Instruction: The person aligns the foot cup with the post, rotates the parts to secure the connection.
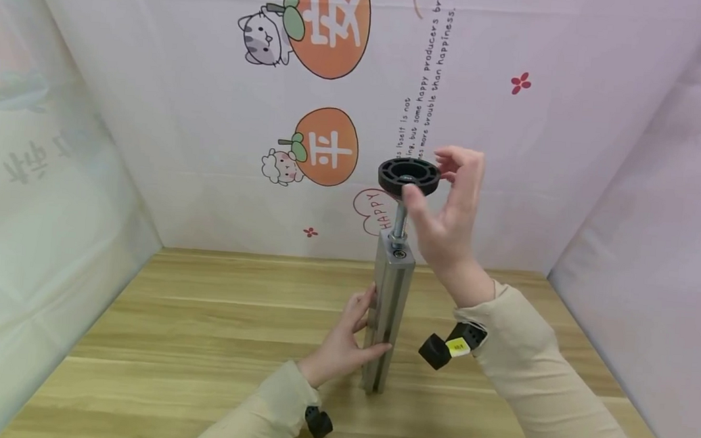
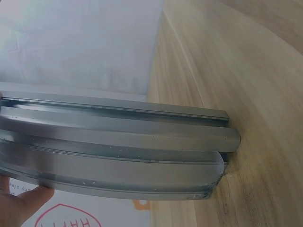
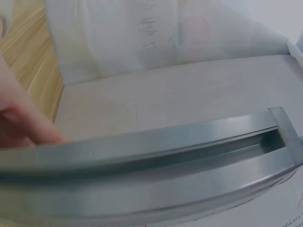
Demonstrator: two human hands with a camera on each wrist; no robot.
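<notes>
A silver aluminium profile (image 1: 389, 317) with lengthwise slots stands nearly upright on the wooden table in the head view. My left hand (image 1: 342, 344) grips its middle, with the thumb on the near side and the fingers round the far left edge. A threaded rod with a nut rises from the profile's end plate and carries a round black levelling foot (image 1: 385, 179). My right hand (image 1: 454, 226) pinches the foot's rim, thumb in front and fingers curled behind. In the left wrist view the profile (image 2: 118, 137) reaches the tabletop. The right wrist view hides the foot.
The wood-grain table (image 1: 196, 330) lies below, enclosed by a printed back cloth (image 1: 198, 134) and pale side cloths. Black wrist cameras, such as the one under the right sleeve (image 1: 435, 351), stick out close to the profile.
</notes>
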